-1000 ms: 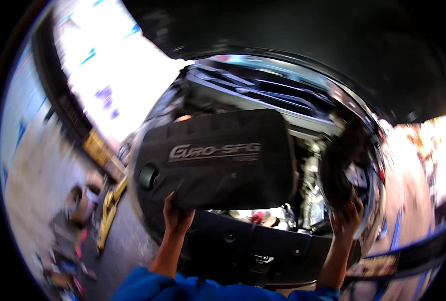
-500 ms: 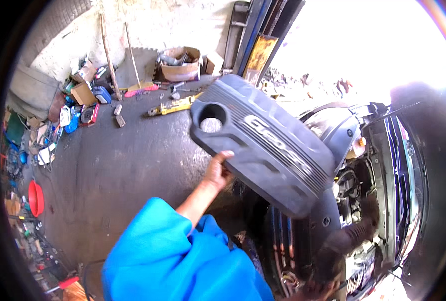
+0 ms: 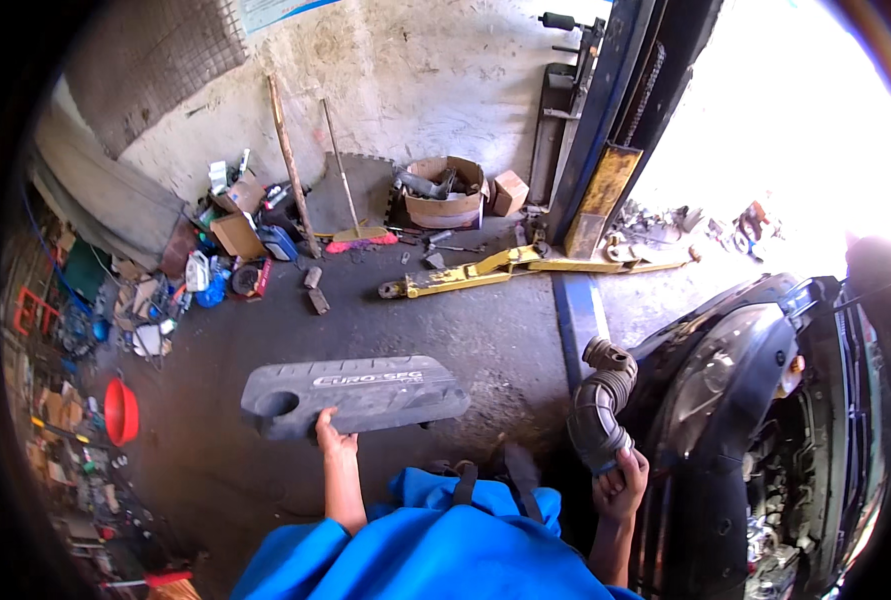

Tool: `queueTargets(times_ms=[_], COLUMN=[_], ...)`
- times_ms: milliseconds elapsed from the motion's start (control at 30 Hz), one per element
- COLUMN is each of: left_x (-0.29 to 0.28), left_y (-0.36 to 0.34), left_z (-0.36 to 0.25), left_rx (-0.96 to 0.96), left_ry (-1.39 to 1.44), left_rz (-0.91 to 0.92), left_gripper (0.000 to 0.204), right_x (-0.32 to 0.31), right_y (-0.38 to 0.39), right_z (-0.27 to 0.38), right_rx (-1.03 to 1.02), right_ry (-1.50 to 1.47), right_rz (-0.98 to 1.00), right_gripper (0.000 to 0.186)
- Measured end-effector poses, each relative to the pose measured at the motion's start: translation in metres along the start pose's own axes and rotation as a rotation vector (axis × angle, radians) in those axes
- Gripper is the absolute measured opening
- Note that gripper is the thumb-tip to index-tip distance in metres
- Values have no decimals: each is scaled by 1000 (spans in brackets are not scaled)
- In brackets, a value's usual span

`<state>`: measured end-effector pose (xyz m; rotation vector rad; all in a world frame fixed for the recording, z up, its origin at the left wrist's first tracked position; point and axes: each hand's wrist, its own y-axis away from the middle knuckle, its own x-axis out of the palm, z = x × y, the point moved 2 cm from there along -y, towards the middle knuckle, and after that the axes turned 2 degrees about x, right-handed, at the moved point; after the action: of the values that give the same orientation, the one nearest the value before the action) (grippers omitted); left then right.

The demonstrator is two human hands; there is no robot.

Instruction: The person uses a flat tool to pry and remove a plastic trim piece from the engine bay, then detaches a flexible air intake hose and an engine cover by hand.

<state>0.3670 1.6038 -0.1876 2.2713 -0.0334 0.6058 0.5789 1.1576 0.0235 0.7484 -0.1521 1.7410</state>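
My left hand [image 3: 332, 435] grips the near edge of a grey plastic engine cover [image 3: 395, 398], thumb on top beside its round hole; the fingers beneath are hidden. The cover lies roughly level above the floor, in front of my body. On the right, my right hand [image 3: 622, 485] is closed round the lower end of a bent, ribbed air intake hose [image 3: 597, 405]. The hose points up and away from me, just left of the car's front. Blue clothing covers my arm and body.
The car [image 3: 710, 400], its engine bay exposed, stands at the right. A yellow lift arm [image 3: 475, 275] stretches across the floor from the blue post [image 3: 600, 130]. A red bowl [image 3: 121, 411] and clutter line the left; a cardboard box [image 3: 445, 208] of parts sits by the wall.
The view has swung away from the car. My left hand has brought the engine cover left and lower, flatter now. My right hand has carried the hose out from over the engine bay.
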Motion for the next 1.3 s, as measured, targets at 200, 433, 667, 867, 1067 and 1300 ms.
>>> queueTargets(times_ms=[200,433,667,867,1067,1300], left_x=[42,201,448,618,749,808], left_y=[-42,-169,-307,-459,-599,-764], left_z=[-24,36,87,110,133,171], left_rx=[16,-281,-472,-458,-334,-437], left_ry=[-3,3,-79,-195,-116,-186], left_rz=[-207,-318,-163,41,154,358], left_gripper=[46,39,37,36,38,61], right_x=[13,31,106,165,213,273], right_y=[-103,-267,-456,-547,-613,-690], right_z=[-40,-72,-34,-5,-27,-93], right_rx=[135,311,388,396,471,555], right_ry=[49,116,182,307,389,518], right_rz=[-85,-230,-143,-148,-327,-488], right_gripper=[34,30,27,31,26,23])
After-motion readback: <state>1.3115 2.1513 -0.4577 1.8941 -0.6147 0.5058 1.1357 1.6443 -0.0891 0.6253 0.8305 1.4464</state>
